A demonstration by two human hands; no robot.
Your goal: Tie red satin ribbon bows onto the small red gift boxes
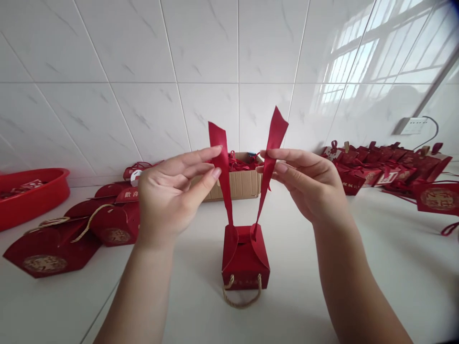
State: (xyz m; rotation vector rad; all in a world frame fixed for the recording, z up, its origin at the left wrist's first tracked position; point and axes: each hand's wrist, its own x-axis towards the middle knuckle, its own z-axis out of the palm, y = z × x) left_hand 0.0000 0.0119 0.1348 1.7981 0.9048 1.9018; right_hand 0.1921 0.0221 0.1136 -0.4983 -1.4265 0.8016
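A small red gift box stands on the white table in front of me, its top flaps folded in. A beige rope handle hangs at its near side. Out of the top rises a red ribbon in two tails. My left hand pinches the left tail between thumb and fingers, below its cut end. The right tail is pinched by my right hand at about the same height. Both tails are drawn up and slightly apart, above the box.
Behind the box is a cardboard box with red ribbons. Larger red boxes and a red plastic basin lie to the left. Rows of small red boxes stand at the right, with another red box nearer. A tiled wall closes the back.
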